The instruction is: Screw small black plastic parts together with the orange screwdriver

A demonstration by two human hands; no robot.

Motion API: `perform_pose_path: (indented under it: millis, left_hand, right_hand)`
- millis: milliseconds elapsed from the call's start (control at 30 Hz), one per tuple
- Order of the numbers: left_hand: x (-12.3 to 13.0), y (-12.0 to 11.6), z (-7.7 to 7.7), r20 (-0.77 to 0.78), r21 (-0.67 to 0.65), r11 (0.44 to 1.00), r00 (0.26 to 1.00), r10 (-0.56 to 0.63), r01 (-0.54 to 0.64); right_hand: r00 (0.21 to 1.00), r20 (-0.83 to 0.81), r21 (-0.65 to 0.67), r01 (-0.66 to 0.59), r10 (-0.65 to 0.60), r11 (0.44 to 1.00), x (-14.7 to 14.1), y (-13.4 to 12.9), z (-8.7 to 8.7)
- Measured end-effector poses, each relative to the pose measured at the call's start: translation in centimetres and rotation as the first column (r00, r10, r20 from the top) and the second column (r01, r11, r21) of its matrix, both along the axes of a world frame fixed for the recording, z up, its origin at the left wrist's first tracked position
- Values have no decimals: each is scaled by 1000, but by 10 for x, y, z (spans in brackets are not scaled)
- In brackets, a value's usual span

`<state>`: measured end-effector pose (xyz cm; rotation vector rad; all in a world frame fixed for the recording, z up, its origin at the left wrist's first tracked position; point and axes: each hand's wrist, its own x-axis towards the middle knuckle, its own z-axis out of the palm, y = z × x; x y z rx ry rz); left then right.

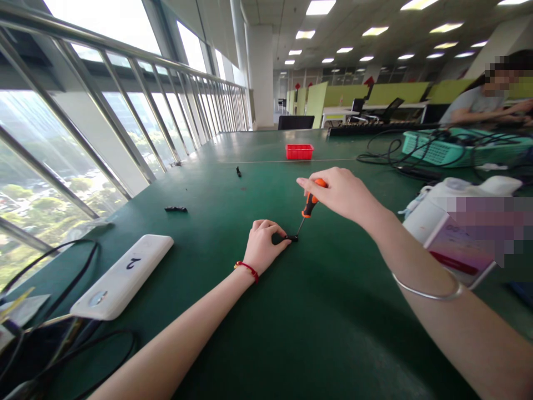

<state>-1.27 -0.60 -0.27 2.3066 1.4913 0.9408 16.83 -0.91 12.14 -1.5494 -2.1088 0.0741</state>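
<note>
My left hand [264,244] rests on the green table [233,333], its thumb and fingers pinching a small black part [292,238] against the surface. The part's exact kind is too small to make out. From above, my right hand [343,194] grips an orange and black screwdriver [308,206] by its handle. The screwdriver leans slightly, and its metal tip meets the right end of the black part. Farther left lies a dark, narrow piece [176,209], and a smaller black piece [239,171] sits beyond my left hand.
A white power bank [125,278] and black cables lie at left. A red box [300,151] stands ahead. To the right are a white bottle [437,205], a printed box [462,247] and a teal basket [441,150] of cables. Another person [478,105] sits far right.
</note>
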Motion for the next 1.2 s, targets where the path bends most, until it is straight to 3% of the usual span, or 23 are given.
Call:
perform_pose_path:
  millis: [167,700,1033,1200]
  left_hand:
    - [0,0,0,-3,8,1000,1000,-9,9]
    - [1,0,0,3,-1,1000,1000,0,0]
    - [0,0,-1,4,10,1000,1000,-7,7]
    - [-1,0,-2,4,8,1000,1000,-12,12]
  right_hand:
    - [1000,-10,93,-4,5,996,-2,0,-3]
    - [1000,25,0,-19,19,1000,0,-6,4]
    - [999,27,-8,-20,21,1000,-1,-6,4]
    - [1000,30,49,-2,0,999,0,-6,5]
